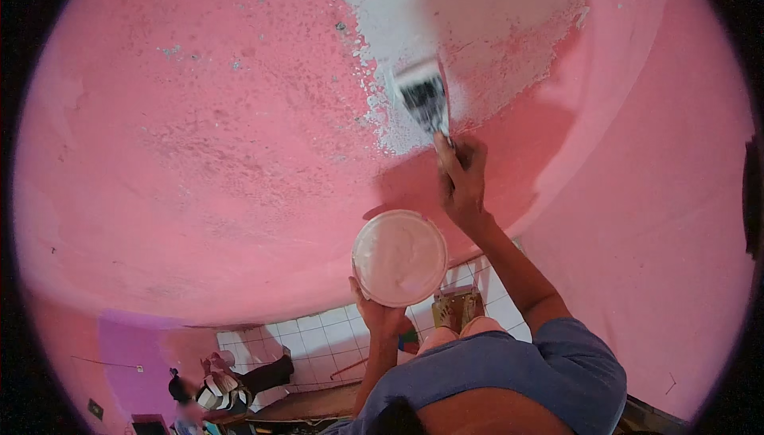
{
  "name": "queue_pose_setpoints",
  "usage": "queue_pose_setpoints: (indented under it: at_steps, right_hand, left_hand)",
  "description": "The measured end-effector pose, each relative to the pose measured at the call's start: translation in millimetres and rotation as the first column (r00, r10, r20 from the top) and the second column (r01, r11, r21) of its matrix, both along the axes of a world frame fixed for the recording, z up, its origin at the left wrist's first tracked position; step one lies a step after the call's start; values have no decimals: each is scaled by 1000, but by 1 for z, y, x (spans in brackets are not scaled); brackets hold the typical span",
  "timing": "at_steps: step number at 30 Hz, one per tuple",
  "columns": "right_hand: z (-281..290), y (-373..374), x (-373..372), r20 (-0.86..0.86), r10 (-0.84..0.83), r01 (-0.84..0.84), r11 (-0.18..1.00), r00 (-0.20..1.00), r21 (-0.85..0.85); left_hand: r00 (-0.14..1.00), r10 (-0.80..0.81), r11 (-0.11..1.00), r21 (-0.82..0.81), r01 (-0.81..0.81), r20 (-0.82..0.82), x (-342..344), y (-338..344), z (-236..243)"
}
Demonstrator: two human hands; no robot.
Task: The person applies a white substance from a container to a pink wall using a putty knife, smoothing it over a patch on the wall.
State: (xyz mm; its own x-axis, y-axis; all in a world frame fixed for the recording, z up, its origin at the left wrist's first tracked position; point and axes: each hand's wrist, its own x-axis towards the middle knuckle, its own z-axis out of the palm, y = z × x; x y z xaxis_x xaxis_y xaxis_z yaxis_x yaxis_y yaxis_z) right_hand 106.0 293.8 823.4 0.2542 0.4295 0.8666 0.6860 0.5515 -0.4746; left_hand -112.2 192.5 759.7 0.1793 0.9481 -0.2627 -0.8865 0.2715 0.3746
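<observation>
My right hand (pixel 464 176) is closed round the handle of a putty knife (pixel 426 97). Its wide, tapered blade is dark in the middle and smeared white, with the broad edge against the pink wall (pixel 239 117). The blade lies over the lower part of a white coated patch (pixel 390 5), which has ragged edges. Lower down, my left hand (pixel 380 312) grips a round tub (pixel 399 258) from its side and underneath. A pale, smooth paste or paint shows inside the tub; most of my left fingers are hidden behind it.
White floor tiles (pixel 314 347) lie far below. My feet stand on a small wooden surface (pixel 446 312). Another person (pixel 231 387) is at the lower left, beside a purple-painted wall section (pixel 131 355). A second pink wall (pixel 637 276) meets this one on the right.
</observation>
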Motion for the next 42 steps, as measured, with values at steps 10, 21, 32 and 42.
queue_pose_setpoints:
  at_steps: [10,21,32,42]
  right_hand:
    - [-28,-1,-16,-54,17,-21,998,998,-66]
    - [-11,13,-19,-14,-36,35,998,999,-47]
    - [27,8,-17,-41,-67,68,998,997,10]
    - [-19,-11,-31,-82,38,-44,997,996,-71]
  left_hand:
    - [996,27,999,33,-24,-83,3,0,6]
    - [998,8,1000,21,-9,61,-3,-1,4]
    - [1000,-22,998,51,21,17,-9,-2,4]
    - [1000,16,999,34,-16,-2,-12,-2,2]
